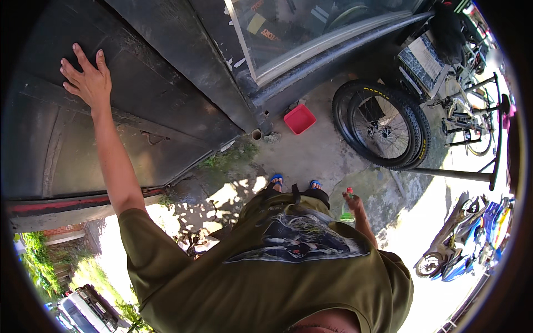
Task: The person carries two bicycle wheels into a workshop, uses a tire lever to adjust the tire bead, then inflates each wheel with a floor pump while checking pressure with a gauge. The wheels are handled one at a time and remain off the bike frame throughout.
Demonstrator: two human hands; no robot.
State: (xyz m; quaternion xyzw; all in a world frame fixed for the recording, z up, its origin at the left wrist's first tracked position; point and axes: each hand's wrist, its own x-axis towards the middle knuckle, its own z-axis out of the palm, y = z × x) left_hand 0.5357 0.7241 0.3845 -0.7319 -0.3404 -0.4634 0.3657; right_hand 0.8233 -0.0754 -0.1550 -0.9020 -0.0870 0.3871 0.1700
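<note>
My left hand [88, 80] is stretched out to the far left, its fingers spread and laid flat against a dark metal door panel [177, 77]. It holds nothing. Down by my right side, my right hand [355, 202] is closed around the neck of a small spray bottle [347, 215]. The bottle has a red top and a see-through body that looks green. My fingers hide part of its head.
A red plastic basin [300, 119] sits on the concrete below a window [327, 28]. Two bicycle wheels [383, 125] lean together ahead on the right, beside a black stand [491, 166]. Further right are bicycles and a parked motorbike [455, 238]. A vehicle [83, 311] stands behind left.
</note>
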